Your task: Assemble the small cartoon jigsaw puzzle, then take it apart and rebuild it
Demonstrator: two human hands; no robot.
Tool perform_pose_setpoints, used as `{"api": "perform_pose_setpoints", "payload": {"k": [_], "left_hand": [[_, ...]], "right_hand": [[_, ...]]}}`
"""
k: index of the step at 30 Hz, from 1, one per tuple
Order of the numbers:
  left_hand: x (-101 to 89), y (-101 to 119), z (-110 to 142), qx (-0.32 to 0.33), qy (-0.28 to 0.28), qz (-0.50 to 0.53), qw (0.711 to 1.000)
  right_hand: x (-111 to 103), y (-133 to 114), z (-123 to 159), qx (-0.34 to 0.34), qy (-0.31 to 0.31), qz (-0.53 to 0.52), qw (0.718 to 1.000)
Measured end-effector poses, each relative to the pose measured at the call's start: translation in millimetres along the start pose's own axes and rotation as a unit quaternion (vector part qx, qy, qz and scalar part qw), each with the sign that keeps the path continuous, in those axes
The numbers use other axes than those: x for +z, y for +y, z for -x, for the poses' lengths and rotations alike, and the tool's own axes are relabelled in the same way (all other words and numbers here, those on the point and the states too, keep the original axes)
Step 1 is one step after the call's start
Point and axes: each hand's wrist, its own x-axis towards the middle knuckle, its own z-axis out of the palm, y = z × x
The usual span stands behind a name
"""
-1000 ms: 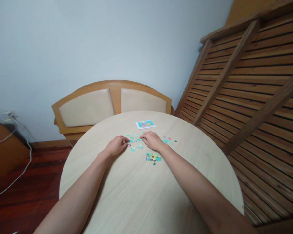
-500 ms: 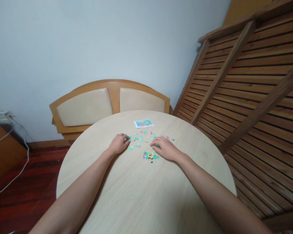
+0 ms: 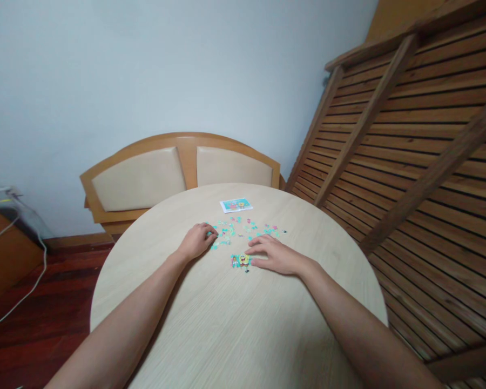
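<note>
Loose jigsaw puzzle pieces (image 3: 227, 231), mostly teal with bits of pink, lie scattered across the middle of the table. At their left edge rests my left hand (image 3: 197, 241), its fingers curled in with the tips close together; whatever sits between them is too small to make out. Nearer to me is a joined section of puzzle (image 3: 240, 261) showing a yellow cartoon character. My right hand (image 3: 274, 255) is over its right end, fingers stretched and apart, with the thumb and fingertips at the section's edge. The hand covers part of that side.
A picture card (image 3: 235, 205) with a teal cartoon scene lies behind the pieces on the round pale table (image 3: 210, 324). Beyond stands a padded wooden headboard (image 3: 141, 178). A slatted wooden panel (image 3: 409, 162) leans at the right. A white cable (image 3: 44, 265) hangs at the left.
My right hand has come nearer to me, from the loose pieces to the joined section, which has shifted slightly left and turned. My left hand has stayed nearly still.
</note>
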Motion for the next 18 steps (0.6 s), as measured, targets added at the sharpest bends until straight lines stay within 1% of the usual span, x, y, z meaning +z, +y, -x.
{"api": "perform_pose_setpoints", "payload": {"k": [3, 6, 10, 13, 18], "left_hand": [[-1.5, 13, 1, 0.022, 0.009, 0.007, 1.0], [1.3, 26, 3, 0.058, -0.015, 0.0, 0.998], [6.5, 38, 3, 0.094, -0.043, -0.034, 0.994], [6.8, 40, 3, 0.121, -0.052, -0.044, 0.99], [1.3, 47, 5, 0.176, -0.073, -0.02, 0.981]], "right_hand": [[-5, 17, 6, 0.029, 0.037, 0.003, 0.999], [-10, 39, 14, 0.043, 0.071, 0.01, 0.997], [-11, 61, 21, 0.066, 0.072, -0.002, 0.995], [-8, 68, 22, 0.078, 0.074, -0.001, 0.994], [-6, 73, 22, 0.067, 0.09, 0.003, 0.994]]}}
